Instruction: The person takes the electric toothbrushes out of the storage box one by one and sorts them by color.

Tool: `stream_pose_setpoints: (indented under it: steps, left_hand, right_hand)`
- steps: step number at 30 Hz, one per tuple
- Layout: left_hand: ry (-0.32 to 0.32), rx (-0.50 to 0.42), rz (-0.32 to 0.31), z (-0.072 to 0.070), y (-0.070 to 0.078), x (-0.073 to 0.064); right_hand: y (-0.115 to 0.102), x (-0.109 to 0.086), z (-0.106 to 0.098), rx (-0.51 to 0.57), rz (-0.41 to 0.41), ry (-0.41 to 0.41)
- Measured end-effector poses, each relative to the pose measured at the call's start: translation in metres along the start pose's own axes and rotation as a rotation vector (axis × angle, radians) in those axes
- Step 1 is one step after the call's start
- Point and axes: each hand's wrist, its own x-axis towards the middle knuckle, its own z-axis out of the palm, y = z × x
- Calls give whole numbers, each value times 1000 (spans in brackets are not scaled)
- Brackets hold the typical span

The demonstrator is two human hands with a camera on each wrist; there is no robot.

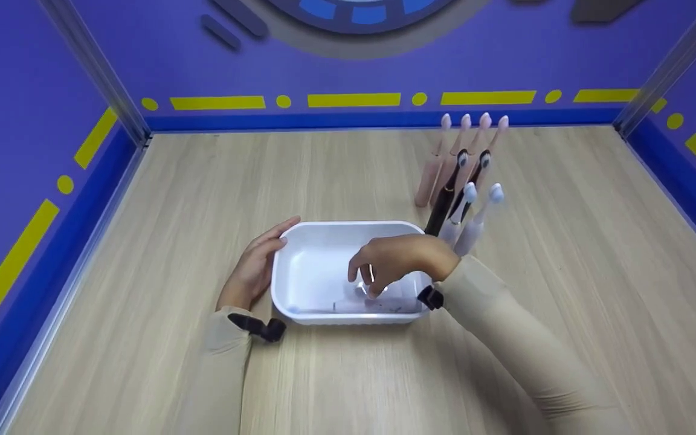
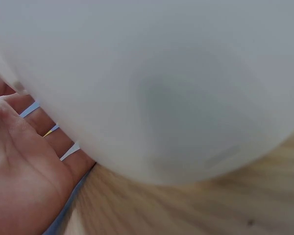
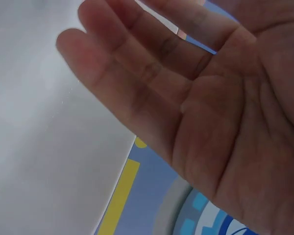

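A white rectangular tub [image 1: 318,266] stands on the wooden table before me. My left hand [image 1: 255,266] is at its left end, thumb by the rim and fingers reaching along the outside; in the left wrist view, the fingers [image 2: 54,137] lie nearly straight against the wall. Inside, along the near wall, lies a pale electric toothbrush [image 1: 354,307], its narrow end to the left. Over the tub's right half hovers my right hand [image 1: 397,260], fingers loosely bent and pointing down. The right wrist view has its palm [image 3: 220,112] bare, with nothing held.
Behind the tub's right end several electric toothbrushes stand upright: pink ones [image 1: 426,181] at the back, black ones [image 1: 441,208] in the middle, white ones [image 1: 472,232] in front, partly behind my right hand. Blue panels [image 1: 348,78] with yellow marks wall the table [image 1: 215,181].
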Motion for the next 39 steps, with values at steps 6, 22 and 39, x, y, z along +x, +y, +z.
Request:
stream_pose_setpoints:
  steps: [6, 22, 39]
  left_hand:
    - [-14, 15, -12, 0, 0, 0]
    - [-4, 24, -21, 1, 1, 0]
    - [-6, 29, -20, -1, 0, 1]
  right_hand:
    - [0, 5, -1, -6, 28, -5]
    - [-8, 25, 6, 16, 56, -104]
    - [-4, 37, 16, 27, 102, -152]
